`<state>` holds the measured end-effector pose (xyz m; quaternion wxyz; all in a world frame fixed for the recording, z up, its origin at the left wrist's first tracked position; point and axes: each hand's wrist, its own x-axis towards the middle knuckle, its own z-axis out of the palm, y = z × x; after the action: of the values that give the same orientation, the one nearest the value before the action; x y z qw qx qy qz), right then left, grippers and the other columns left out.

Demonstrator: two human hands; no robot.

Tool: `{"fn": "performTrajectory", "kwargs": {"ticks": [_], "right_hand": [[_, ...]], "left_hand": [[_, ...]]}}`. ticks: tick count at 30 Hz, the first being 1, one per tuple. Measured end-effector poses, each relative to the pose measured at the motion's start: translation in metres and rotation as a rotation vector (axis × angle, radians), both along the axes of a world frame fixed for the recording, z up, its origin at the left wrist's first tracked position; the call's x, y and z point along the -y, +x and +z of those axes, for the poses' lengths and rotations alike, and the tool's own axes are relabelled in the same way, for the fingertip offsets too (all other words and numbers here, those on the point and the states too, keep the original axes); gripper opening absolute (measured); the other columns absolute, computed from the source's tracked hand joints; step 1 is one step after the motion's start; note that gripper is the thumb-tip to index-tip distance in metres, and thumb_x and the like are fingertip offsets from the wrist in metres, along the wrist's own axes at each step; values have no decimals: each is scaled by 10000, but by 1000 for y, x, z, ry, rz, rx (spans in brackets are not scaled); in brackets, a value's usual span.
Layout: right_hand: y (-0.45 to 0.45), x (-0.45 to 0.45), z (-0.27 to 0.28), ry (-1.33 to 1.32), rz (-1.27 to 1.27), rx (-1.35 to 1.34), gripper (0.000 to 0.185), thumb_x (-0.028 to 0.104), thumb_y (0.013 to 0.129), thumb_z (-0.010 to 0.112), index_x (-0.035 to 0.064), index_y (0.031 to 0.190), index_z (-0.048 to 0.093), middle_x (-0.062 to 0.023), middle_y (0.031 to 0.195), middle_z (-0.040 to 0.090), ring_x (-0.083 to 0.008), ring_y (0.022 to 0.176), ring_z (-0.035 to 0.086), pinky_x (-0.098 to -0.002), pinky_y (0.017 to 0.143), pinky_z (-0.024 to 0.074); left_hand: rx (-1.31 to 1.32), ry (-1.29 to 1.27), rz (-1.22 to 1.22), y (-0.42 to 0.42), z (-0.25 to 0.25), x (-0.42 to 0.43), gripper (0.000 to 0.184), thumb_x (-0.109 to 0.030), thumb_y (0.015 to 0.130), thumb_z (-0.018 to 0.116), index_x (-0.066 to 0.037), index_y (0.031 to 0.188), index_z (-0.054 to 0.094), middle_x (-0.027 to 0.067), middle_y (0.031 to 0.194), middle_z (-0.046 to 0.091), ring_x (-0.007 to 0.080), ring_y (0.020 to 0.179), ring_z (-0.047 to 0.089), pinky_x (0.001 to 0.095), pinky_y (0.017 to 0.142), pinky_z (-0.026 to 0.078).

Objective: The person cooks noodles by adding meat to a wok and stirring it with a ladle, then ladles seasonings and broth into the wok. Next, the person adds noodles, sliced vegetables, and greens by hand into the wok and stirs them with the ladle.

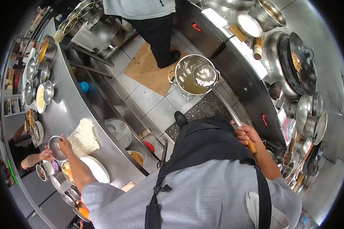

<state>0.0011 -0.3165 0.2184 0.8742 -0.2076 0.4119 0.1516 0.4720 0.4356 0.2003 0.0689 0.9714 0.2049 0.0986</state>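
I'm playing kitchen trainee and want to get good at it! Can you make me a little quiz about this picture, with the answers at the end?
1. Which hand of the person wearing the camera grips the ladle: left or right?
2. True or false: the noodles lie inside the pot.
3. How many people have a hand at the metal bowl?

Key:
1. The right hand.
2. False; they lie on the counter.
3. Two: the wearer's left hand and another person's hand.
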Motion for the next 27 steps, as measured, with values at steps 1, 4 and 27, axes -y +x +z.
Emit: {"fn": "performTrajectory", "kwargs": {"ticks": [1, 4, 27], "right_hand": [[0, 0, 0, 4, -3, 1, 350, 112, 1002, 498, 88, 1351, 498, 14, 663, 414, -47, 416, 352, -218, 348, 349], [0, 1, -3, 37, -13, 24, 342, 109, 1003, 500, 81, 1343, 508, 11, 662, 419, -46, 413, 353, -221, 345, 349], [-62, 92, 75, 316, -91, 359, 387, 60, 1000, 447, 76, 1384, 490, 5, 673, 444, -64, 411, 413, -248, 356, 399]], "left_hand": [[9, 58, -4, -3, -2, -1, 656, -560, 979, 464, 57, 1107, 646, 288, 1104, 671, 459, 1067, 612, 510, 930, 449], [12, 202, -1, -12, -1, 4, 601, -539, 1011, 421, 2, 1152, 642, 255, 1136, 672, 442, 1056, 623, 517, 908, 459], [112, -1598, -189, -197, 3, 367, 118, -130, 897, 576, -56, 962, 640, -18, 661, 515, 83, 536, 467, 243, 477, 353]]}}
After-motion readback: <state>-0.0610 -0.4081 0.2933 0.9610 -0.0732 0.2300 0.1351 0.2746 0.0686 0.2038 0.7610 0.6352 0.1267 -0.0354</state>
